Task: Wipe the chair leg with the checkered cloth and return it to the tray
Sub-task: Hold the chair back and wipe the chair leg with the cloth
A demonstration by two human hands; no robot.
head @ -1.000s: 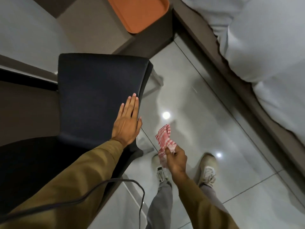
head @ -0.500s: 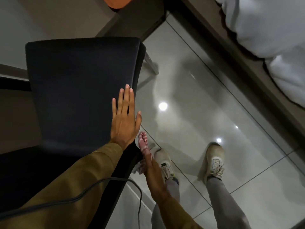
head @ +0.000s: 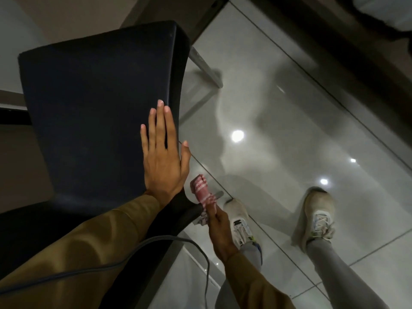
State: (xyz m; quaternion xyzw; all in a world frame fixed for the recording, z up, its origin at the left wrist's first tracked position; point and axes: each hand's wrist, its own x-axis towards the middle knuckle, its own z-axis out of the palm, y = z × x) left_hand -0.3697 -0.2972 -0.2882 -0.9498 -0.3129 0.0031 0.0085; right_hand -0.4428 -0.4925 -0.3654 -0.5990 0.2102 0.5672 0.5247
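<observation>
Red-checkered cloth [head: 201, 191] is bunched in the gripping right hand [head: 219, 228] at five o'clock of the dark chair seat [head: 98, 112], against the near leg [head: 217, 194]; left hand [head: 163, 155] lies flat, fingers spread.

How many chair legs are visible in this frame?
2. One leg angles out from the seat's far corner; another barely shows by the cloth in the right hand. The seat may hide others.
</observation>
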